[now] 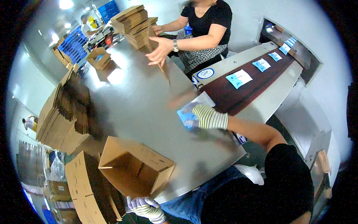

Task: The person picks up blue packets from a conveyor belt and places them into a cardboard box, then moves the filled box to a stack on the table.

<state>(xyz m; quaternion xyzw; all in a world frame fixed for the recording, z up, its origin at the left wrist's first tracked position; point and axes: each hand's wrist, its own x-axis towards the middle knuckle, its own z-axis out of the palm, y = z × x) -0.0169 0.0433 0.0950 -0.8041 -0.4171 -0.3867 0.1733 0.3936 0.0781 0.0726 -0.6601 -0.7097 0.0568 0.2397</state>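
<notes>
My right hand (210,117), in a striped knit glove, is closed over a blue and white packet (187,118) at the table's edge by the belt; motion smears its fingertips. A whitish packet part (205,99) shows just beyond the fingers. My left hand (146,209), also gloved, is low in the view, its fingers curled at the bottom edge of an open cardboard box (128,171). The box lies tilted with its mouth toward me, and I see only bare cardboard inside. Part of the left hand's grip is hidden.
A dark red conveyor belt (246,91) carries several blue and white packets (239,78) from a wall opening. Flattened boxes (61,115) are stacked at left, more (130,22) at the back. Across the metal table (138,100), a co-worker (209,33) handles a cardboard sheet (158,61).
</notes>
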